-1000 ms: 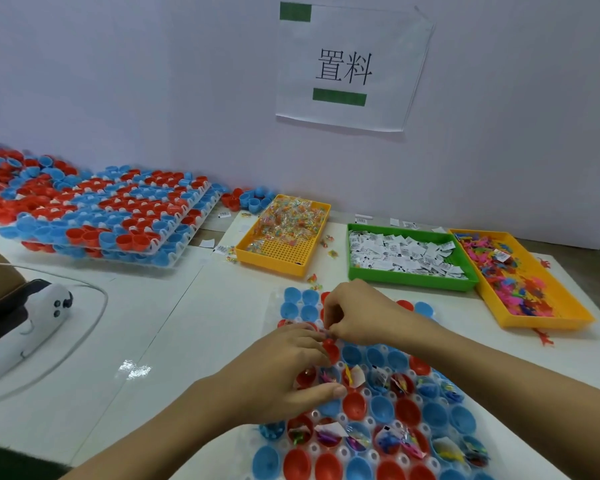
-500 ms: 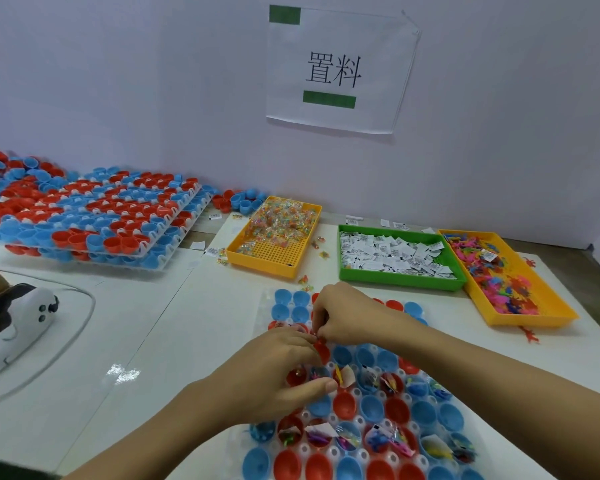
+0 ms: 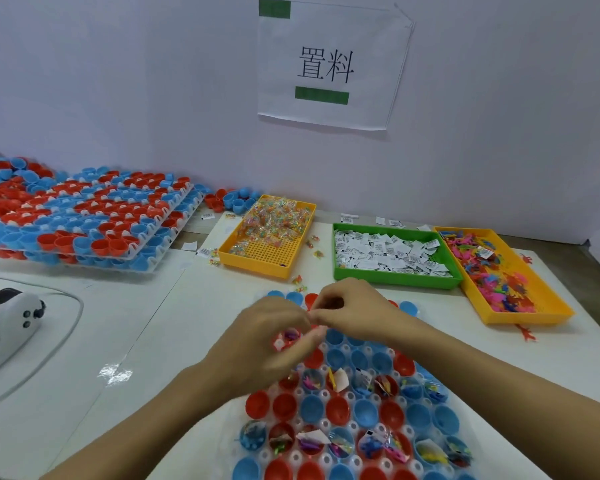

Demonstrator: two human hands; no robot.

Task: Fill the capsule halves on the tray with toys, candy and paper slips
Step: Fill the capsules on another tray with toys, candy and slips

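Red and blue capsule halves (image 3: pixel 329 407) are sitting in the clear tray (image 3: pixel 326 396) at the near edge of the surface (image 3: pixel 160 334). Both hands are lifting off it versus a second ago: left hand (image 3: pixel 267 337) and right hand (image 3: pixel 347 306) are pinching together, fingertips touching over the far rows; what's held is too blurred to tell. Candy bin (image 3: pixel 267 233), slip bin (image 3: pixel 392 254), toy bin (image 3: pixel 503 275) are waiting behind. Middle row's still unfilled.

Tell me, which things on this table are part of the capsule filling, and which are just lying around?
In use:
capsule tray
candy bin
paper slip bin
toy bin
left hand
right hand

Lying about:
white handheld device with its cable
stacked capsule trays
wall sign
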